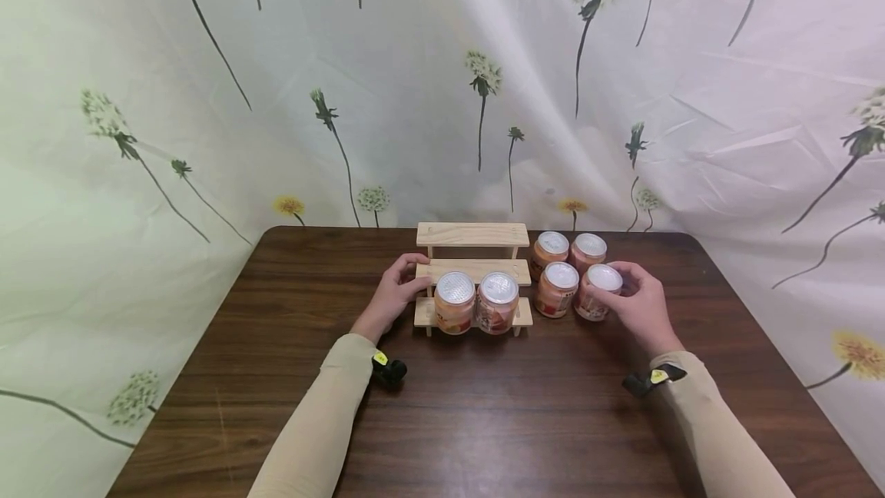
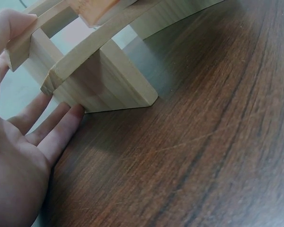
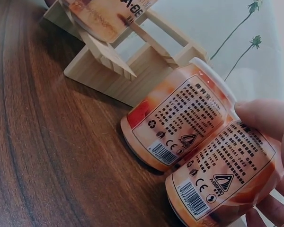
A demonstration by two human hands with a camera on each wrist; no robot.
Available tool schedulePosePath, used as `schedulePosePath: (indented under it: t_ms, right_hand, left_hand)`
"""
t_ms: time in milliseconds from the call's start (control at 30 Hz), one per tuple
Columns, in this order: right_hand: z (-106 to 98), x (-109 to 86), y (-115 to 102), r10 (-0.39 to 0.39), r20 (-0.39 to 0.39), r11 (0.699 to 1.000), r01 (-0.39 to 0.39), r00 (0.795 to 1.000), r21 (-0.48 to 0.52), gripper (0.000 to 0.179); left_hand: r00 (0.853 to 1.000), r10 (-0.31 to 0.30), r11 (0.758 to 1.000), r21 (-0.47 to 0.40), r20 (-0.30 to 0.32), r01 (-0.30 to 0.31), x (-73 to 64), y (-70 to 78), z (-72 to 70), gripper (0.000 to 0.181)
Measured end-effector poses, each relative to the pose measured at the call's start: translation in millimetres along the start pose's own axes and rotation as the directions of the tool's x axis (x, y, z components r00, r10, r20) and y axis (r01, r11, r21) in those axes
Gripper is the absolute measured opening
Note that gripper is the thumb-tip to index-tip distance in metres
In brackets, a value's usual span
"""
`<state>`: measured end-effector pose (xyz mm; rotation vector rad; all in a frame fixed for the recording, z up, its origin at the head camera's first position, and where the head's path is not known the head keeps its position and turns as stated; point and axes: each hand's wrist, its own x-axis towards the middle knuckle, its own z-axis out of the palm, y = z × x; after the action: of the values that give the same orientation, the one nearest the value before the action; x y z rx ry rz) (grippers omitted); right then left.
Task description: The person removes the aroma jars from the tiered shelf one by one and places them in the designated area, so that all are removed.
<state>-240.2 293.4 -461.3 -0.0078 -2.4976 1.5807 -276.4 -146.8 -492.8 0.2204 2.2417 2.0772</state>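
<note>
A three-step wooden rack [image 1: 472,234] stands near the back of the table, with two orange-labelled, silver-lidded cans [image 1: 454,304] side by side on its lowest step. At the rack's left end my left hand [image 1: 390,300] holds the middle step between thumb and index finger; its other fingertips [image 2: 76,111] touch the side panel. My right hand [image 1: 643,306] grips the front right can [image 1: 592,303] of the group beside the rack, thumb near its lid. In the right wrist view that can [image 3: 222,177] leans against a neighbouring can [image 3: 173,120], their barcodes facing the camera.
Right of the rack, another can [image 1: 556,290] is in front of two more, a back left can [image 1: 549,250] and a back right can [image 1: 588,250]. The dark wooden table [image 1: 512,421] reaches back to a dandelion-print cloth [image 1: 429,98].
</note>
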Motion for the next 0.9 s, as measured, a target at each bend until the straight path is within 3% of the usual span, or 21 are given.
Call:
schedulePosePath:
  t_ms: [333, 667, 900]
  right_hand:
    - [0.5, 2.1, 8.8, 0.004, 0.008, 1.000, -0.003, 1.000, -0.011, 0.067]
    - [-3.5, 7.0, 5.1, 0.014, 0.059, 0.999, -0.012, 0.998, -0.032, 0.072]
    - [-4.4, 5.6, 1.1, 0.022, 0.074, 0.999, -0.019, 0.997, -0.036, 0.075]
  left_hand:
    - [1.000, -0.001, 1.000, 0.007, 0.005, 0.001, -0.2, 0.0, 1.0, 0.040]
    - [0.999, -0.028, 1.000, 0.011, 0.021, 0.028, 3.0, 1.0, -2.9, 0.042]
    - [1.000, -0.015, 1.000, -0.005, 0.009, 0.015, 0.9, -0.9, -1.7, 0.043]
